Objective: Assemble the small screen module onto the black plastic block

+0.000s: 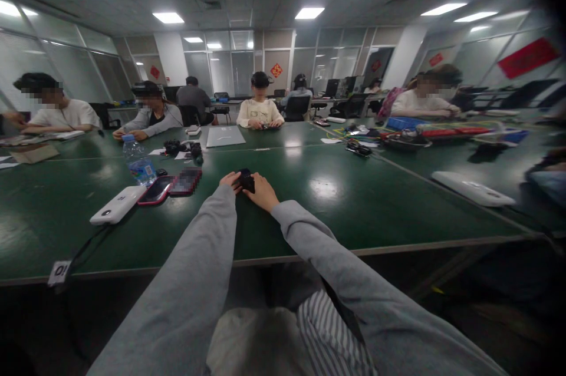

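Note:
Both my arms reach forward over the green table [305,211]. Between my hands is a small black object [246,180], too dark and small for its kind to be made out. My left hand [232,181] closes on its left side. From the right, my right hand [264,191] holds it with the fingers bent against its edge. The object is at or just above the tabletop, and the fingers hide part of it.
To the left are a water bottle [139,161], a white power bank [117,205] with a cable, and a pink-edged phone [155,190]. A silver laptop [225,136] lies ahead. Another white device [472,188] lies right. Several people sit around the tables.

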A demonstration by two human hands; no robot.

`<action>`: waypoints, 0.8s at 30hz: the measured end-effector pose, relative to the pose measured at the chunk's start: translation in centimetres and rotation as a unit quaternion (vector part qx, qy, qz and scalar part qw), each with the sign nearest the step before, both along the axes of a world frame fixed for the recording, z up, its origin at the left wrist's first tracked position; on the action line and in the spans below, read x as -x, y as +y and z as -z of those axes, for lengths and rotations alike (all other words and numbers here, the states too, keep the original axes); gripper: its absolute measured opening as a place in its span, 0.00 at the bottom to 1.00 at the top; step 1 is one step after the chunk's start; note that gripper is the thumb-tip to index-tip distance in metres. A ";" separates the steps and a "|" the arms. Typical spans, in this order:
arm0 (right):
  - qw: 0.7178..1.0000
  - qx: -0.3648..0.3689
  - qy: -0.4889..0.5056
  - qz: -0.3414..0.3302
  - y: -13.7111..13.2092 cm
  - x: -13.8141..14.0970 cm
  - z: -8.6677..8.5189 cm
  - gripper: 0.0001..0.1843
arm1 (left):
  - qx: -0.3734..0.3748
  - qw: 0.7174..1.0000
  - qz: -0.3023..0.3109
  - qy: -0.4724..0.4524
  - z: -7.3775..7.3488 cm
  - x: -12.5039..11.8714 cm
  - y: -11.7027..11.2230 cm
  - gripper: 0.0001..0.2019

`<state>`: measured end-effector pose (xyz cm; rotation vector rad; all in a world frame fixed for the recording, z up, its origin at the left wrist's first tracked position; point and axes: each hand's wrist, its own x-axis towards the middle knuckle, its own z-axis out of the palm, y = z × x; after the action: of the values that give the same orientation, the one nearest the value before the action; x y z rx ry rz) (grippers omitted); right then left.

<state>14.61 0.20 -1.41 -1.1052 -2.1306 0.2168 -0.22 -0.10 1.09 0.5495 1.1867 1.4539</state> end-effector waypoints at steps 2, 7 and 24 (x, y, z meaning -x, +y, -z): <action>1.000 -0.001 0.009 -0.006 0.1 -0.1 0.1 0.27 | 0.002 1.000 0.017 -0.024 -0.1 0.3 -0.4 0.21; 0.999 0.001 0.034 -0.018 0.1 -0.5 0.2 0.27 | -0.005 0.999 0.031 -0.012 0.4 0.1 0.1 0.22; 0.926 0.206 0.284 -0.138 0.6 0.0 0.3 0.41 | -0.082 0.991 -0.093 0.058 2.2 -0.1 2.1 0.35</action>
<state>14.66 0.84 -1.71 -0.8171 -1.7293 1.0285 -0.15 2.00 -1.14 0.6573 1.2416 1.7083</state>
